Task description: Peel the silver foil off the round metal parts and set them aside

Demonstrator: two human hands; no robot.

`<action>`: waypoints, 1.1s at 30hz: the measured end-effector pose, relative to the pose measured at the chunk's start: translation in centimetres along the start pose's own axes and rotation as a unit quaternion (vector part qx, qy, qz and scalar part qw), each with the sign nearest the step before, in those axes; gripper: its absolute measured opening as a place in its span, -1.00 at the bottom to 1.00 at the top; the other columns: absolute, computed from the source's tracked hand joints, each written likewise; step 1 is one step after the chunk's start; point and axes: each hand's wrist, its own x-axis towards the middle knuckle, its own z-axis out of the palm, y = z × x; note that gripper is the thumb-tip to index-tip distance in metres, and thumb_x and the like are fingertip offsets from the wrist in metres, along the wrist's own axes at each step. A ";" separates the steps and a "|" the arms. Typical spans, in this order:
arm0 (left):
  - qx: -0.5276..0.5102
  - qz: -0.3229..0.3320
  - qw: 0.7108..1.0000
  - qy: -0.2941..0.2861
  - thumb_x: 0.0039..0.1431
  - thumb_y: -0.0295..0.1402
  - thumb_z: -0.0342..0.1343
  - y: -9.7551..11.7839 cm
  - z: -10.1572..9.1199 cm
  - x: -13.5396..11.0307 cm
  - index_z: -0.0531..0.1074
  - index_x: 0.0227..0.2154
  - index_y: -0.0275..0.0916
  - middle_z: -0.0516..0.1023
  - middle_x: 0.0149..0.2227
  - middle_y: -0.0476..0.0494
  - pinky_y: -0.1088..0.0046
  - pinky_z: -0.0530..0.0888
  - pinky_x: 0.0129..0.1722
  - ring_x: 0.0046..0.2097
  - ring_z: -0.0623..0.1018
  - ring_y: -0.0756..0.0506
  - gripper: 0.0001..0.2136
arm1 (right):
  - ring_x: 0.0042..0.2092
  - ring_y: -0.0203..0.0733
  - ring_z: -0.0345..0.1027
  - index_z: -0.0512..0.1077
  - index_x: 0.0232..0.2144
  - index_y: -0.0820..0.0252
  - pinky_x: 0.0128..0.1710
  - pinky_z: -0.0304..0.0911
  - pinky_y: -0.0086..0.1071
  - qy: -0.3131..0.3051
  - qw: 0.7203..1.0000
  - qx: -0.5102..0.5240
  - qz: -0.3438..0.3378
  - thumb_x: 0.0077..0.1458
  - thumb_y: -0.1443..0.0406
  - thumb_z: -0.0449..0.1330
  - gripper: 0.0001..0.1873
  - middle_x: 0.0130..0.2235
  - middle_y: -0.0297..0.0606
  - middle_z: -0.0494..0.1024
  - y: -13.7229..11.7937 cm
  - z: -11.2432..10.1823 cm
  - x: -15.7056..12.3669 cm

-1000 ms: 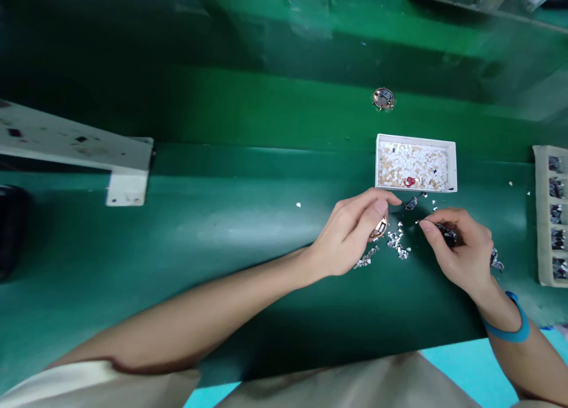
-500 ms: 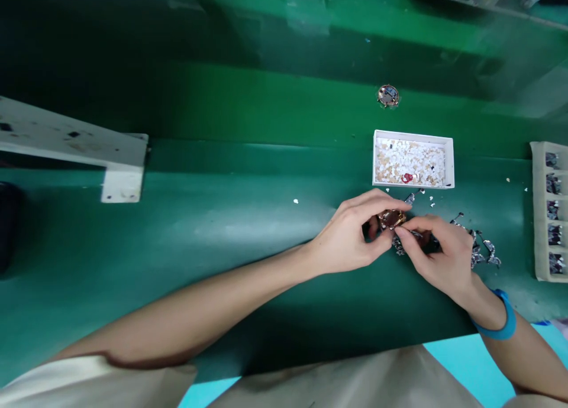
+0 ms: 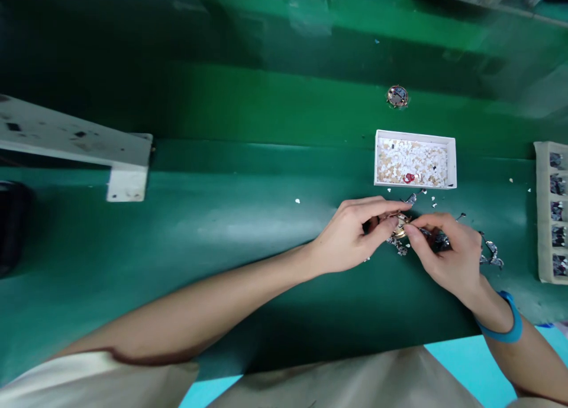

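Observation:
My left hand grips a gold-coloured watch case between thumb and fingers, low over the bench. At the case's right edge, the thumb and index finger of my right hand pinch together; whatever is between them is too small to tell. A blue band circles my right wrist. Shiny silver metal parts lie on the green bench, partly hidden behind my right hand. A few more small silver pieces sit just below the watch case.
Beyond my hands stands a white box of small white and tan bits with one red piece. A round watch part is farther back. At right is a compartmented tray of metal parts; at left, a white metal bracket.
The watch case has turned in my left hand, from a brownish face to a pale gold one. My right hand has shifted slightly to the right. The whole view has moved a little.

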 end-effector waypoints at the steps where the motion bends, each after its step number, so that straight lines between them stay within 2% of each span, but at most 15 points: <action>1: 0.002 -0.001 1.000 -0.002 0.42 -0.41 0.07 -0.1 0.0 0.0 0.57 0.08 -0.31 0.66 -0.24 -0.17 0.49 0.44 -0.38 -0.39 0.51 0.01 -0.71 | -0.53 -0.35 0.40 0.49 -0.33 0.10 -0.48 0.31 -0.46 -0.004 1.000 0.001 0.001 0.32 0.27 0.28 -0.87 -0.45 -0.41 0.58 0.0 0.0 0.0; 5: -0.001 -0.014 1.000 -0.002 0.47 -0.36 0.03 -0.1 -0.1 -0.1 0.55 0.15 -0.26 0.68 -0.16 -0.18 0.47 0.49 -0.32 -0.35 0.55 -0.02 -0.68 | -0.54 -0.37 0.37 0.49 -0.31 0.11 -0.47 0.31 -0.48 -0.027 1.000 0.007 -0.001 0.32 0.28 0.28 -0.89 -0.47 -0.44 0.56 0.2 0.1 -0.1; 10: -0.058 -0.040 0.997 -0.022 0.48 -0.35 0.01 0.1 -0.4 -0.1 0.55 0.16 -0.24 0.64 -0.16 -0.17 0.53 0.49 -0.41 -0.39 0.51 0.02 -0.67 | -0.55 -0.39 0.37 0.49 -0.30 0.12 -0.48 0.29 -0.50 -0.019 1.000 0.008 0.007 0.31 0.30 0.30 -0.91 -0.46 -0.45 0.56 0.2 0.2 -0.1; 16: -0.072 -0.017 0.996 -0.049 0.32 -0.46 0.08 0.2 -0.7 -0.1 0.50 0.21 -0.26 0.56 -0.17 -0.19 0.59 0.51 -0.44 -0.32 0.52 0.00 -0.58 | -0.54 -0.33 0.41 0.49 -0.32 0.11 -0.50 0.31 -0.45 0.003 1.000 -0.003 0.016 0.32 0.25 0.29 -0.87 -0.45 -0.40 0.60 0.0 -0.1 0.0; 20: -0.041 0.004 0.998 -0.047 0.23 -0.52 0.08 0.1 -0.6 -0.2 0.47 0.23 -0.24 0.53 -0.20 -0.16 0.61 0.46 -0.49 -0.39 0.47 0.03 -0.50 | -0.55 -0.33 0.38 0.50 -0.32 0.12 -0.50 0.30 -0.44 0.006 0.999 -0.035 -0.007 0.34 0.23 0.28 -0.85 -0.47 -0.39 0.58 0.3 0.0 -0.2; 23: -0.029 0.013 0.999 -0.043 0.21 -0.55 0.09 0.1 -0.4 -0.1 0.48 0.22 -0.22 0.55 -0.22 -0.13 0.57 0.47 -0.47 -0.44 0.44 0.06 -0.50 | -0.56 -0.35 0.36 0.51 -0.29 0.13 -0.48 0.29 -0.44 -0.009 0.999 -0.034 -0.019 0.32 0.26 0.30 -0.89 -0.49 -0.42 0.55 0.5 0.2 -0.3; 26: -0.062 0.002 0.997 -0.033 0.19 -0.56 0.09 0.3 -0.2 0.0 0.44 0.23 -0.25 0.60 -0.20 -0.13 0.54 0.50 -0.41 -0.40 0.51 0.03 -0.48 | -0.54 -0.36 0.36 0.51 -0.28 0.14 -0.47 0.28 -0.46 -0.047 0.998 0.011 -0.028 0.29 0.31 0.32 -0.93 -0.46 -0.43 0.56 0.4 0.0 -0.3; 29: -0.090 -0.022 0.995 -0.028 0.18 -0.55 0.09 0.5 -0.1 0.1 0.43 0.16 -0.31 0.64 -0.17 -0.17 0.54 0.53 -0.37 -0.33 0.58 0.00 -0.55 | -0.53 -0.38 0.37 0.49 -0.30 0.12 -0.48 0.28 -0.48 -0.069 0.995 0.063 -0.023 0.27 0.33 0.32 -0.92 -0.44 -0.44 0.58 0.1 -0.3 -0.2; 33: -0.062 -0.021 0.998 -0.022 0.18 -0.53 0.11 0.3 0.0 0.1 0.49 0.05 -0.34 0.67 -0.22 -0.16 0.54 0.51 -0.41 -0.40 0.54 0.03 -0.64 | -0.56 -0.36 0.35 0.50 -0.34 0.12 -0.53 0.26 -0.48 -0.018 0.999 0.030 0.017 0.28 0.29 0.30 -0.88 -0.50 -0.44 0.54 0.0 -0.1 0.0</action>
